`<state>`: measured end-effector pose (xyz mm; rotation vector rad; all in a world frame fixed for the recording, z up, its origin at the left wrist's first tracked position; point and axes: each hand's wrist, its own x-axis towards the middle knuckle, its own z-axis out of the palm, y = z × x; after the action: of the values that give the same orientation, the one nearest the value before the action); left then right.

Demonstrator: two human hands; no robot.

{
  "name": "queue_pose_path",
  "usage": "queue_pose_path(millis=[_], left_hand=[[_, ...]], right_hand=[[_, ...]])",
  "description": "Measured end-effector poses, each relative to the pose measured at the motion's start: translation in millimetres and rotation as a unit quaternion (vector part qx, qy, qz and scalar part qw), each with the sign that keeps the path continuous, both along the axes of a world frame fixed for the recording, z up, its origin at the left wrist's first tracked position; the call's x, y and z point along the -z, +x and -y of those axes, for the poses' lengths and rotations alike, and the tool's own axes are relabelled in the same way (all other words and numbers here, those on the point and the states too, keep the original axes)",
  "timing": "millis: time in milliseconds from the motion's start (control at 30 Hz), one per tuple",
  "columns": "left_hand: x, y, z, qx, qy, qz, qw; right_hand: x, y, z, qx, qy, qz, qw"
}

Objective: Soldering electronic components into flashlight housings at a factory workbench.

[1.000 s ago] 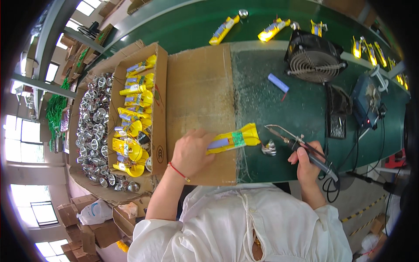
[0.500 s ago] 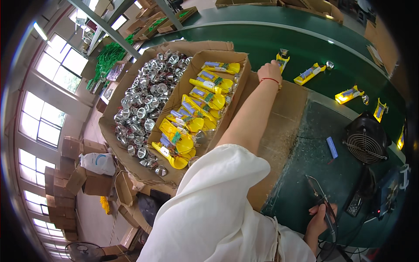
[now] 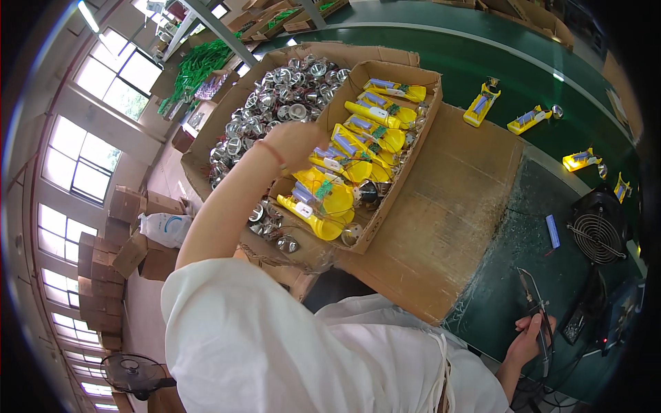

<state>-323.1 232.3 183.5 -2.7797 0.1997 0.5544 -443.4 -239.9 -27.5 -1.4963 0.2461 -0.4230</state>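
Left hand [image 3: 297,146] hovering by carton [image 3: 407,175], grip hidden.
Right hand [image 3: 526,341] gripping soldering iron [image 3: 530,297]; yellow flashlight shells [image 3: 332,198] in carton looking light, hard: hold sides.

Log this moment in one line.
left hand: at silver cups and yellow housings, grip unclear | right hand: holding soldering iron | blue cylinder: on bench

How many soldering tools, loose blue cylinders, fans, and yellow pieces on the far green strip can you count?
Soldering tool: 1, in the right hand
Loose blue cylinder: 1
Fans (bench fan, lower-left fan): 2
Yellow pieces on the far green strip: 4 clear; a right-edge glow is too unclear to count
Total: 8 clearly countable
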Motion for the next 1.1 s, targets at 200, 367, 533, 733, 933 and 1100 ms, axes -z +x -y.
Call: queue_pose_path(millis=[200, 367, 533, 733, 933, 1100], left_hand=[[28, -47, -7, 0.049, -0.317, 0.120, 0.939], [59, -46, -3, 0.047, -0.258, 0.097, 0.960], [70, -46, 1, 0.063, -0.271, 0.112, 0.954], [65, -44, -9, 0.125, -0.303, 0.205, 0.922], [40, -47, -10, 0.122, -0.313, 0.282, 0.899], [11, -54, 31, 0.151, -0.293, 0.337, 0.882]], right_hand=[[-3, -6, -3, -0.001, -0.029, 0.012, 1.000], [-7, -17, -9, 0.005, -0.030, 0.022, 0.999], [-6, -27, -4, 0.022, -0.037, 0.014, 0.999], [-3, -29, 0, 0.009, -0.029, 0.016, 0.999], [-3, -24, -1, 0.015, -0.009, 0.030, 0.999], [0, -24, 4, 0.028, 0.016, 0.030, 0.999]])
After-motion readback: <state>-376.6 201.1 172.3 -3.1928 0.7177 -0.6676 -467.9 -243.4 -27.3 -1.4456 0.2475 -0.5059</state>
